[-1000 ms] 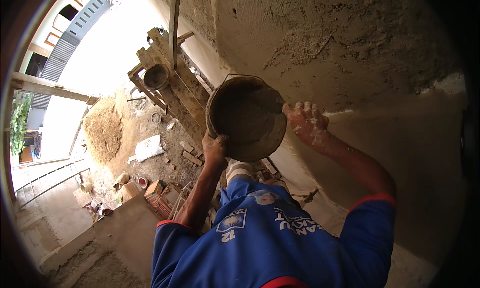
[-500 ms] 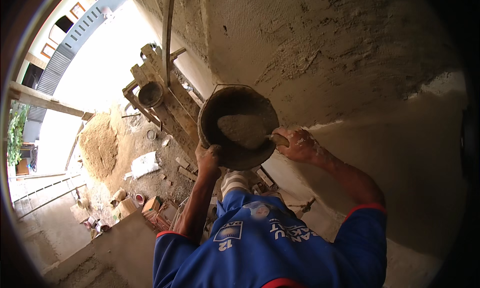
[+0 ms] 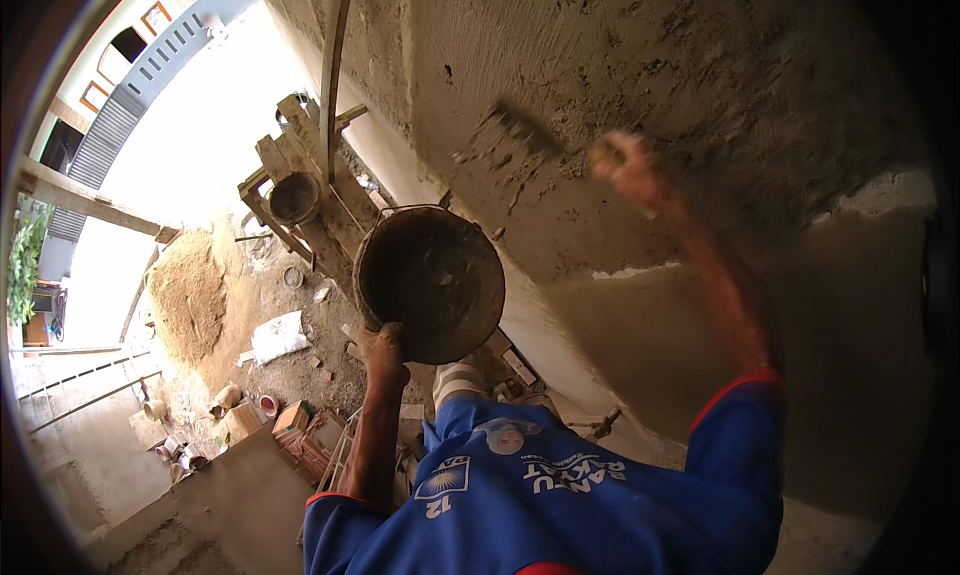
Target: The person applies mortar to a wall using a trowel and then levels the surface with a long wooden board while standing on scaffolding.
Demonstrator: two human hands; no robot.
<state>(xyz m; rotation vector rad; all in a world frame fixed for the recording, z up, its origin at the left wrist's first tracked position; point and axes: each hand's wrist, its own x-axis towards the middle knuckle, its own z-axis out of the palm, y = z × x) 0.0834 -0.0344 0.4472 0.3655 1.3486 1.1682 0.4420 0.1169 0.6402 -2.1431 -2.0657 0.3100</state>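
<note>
My left hand (image 3: 383, 347) is closed on the rim of a round, mortar-coated bucket (image 3: 430, 280) with a wire handle, held tilted over my body; its dark inside has wet grey residue. Up and to the right, my right hand (image 3: 630, 175), blurred by motion, grips a trowel's handle. The trowel's blade (image 3: 530, 127) is against or just off the rough plastered wall (image 3: 740, 85); I cannot tell whether it touches. Bits of grey mortar (image 3: 505, 180) appear on or in the air before the wall, under the blade.
A plank scaffold (image 3: 345, 195) with a second bucket (image 3: 293, 198) and an upright pole (image 3: 330, 95) stand beside the wall. Below lie a sand pile (image 3: 185, 295), a white sack (image 3: 278, 337), bricks (image 3: 292, 423), containers and rubble. A wooden beam (image 3: 90, 200) crosses at the left.
My right hand has moved from the bucket's right side up and out to the wall with the trowel. The bucket and my left hand have moved down and to the left.
</note>
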